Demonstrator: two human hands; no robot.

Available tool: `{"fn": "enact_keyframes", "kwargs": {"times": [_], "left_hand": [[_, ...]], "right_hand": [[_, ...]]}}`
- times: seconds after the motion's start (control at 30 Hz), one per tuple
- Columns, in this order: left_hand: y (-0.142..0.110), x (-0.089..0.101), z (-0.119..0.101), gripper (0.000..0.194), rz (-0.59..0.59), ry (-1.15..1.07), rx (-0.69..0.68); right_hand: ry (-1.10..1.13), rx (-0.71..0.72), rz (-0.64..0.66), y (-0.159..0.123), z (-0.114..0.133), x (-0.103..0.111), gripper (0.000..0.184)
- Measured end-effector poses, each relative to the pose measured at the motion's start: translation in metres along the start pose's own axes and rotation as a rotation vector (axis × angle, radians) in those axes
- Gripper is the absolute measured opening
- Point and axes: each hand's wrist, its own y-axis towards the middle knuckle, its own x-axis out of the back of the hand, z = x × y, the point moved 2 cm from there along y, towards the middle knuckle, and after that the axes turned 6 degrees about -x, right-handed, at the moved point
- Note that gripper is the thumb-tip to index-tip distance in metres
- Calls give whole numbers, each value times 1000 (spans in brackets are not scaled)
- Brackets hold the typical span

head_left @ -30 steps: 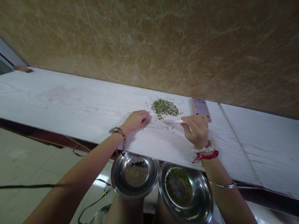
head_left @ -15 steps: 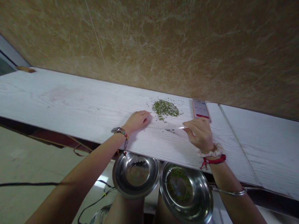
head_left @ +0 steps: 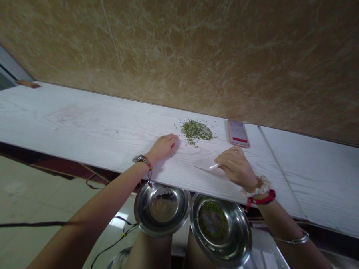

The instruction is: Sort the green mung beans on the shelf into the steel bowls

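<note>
A small heap of green beans [head_left: 197, 130] lies on the white wooden board [head_left: 77, 125] near the wall. My left hand [head_left: 163, 146] rests on the board just left of the heap, fingers curled down and together. My right hand [head_left: 236, 166] is closed in a pinch on a thin white stick [head_left: 214, 166] that touches the board nearer the front edge, below and right of the heap. Two steel bowls sit on my lap under the board's edge: the left bowl [head_left: 161, 208] looks empty, the right bowl [head_left: 220, 231] holds green beans.
A phone [head_left: 238, 134] with a lit screen lies on the board right of the heap. A brown marbled wall rises behind. A second white board [head_left: 316, 173] adjoins on the right. A black cable [head_left: 27, 224] runs over the tiled floor at the left.
My right hand has drawn the white stick back from the heap toward the board's front edge, over the bowl with beans. My left hand has stayed in place.
</note>
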Motion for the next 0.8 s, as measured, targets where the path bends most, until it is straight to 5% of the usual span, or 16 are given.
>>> {"fn": "enact_keyframes", "kwargs": {"times": [0.2,0.47,0.6,0.8], "left_hand": [[-4,3,-11,32,8,-40,-92],[-5,7,-62,39,64,-179,-494],[1,4,-72,35,87,-210,-497],[1,3,-70,32,129,-221,-453]], "right_hand": [[34,9,58,-7,13,24,10],[-199,-137,-49,-17,15,49,8],[-457,-291,-17,-27,15,51,16],[-473,-246,29,-22,46,43,17]]}}
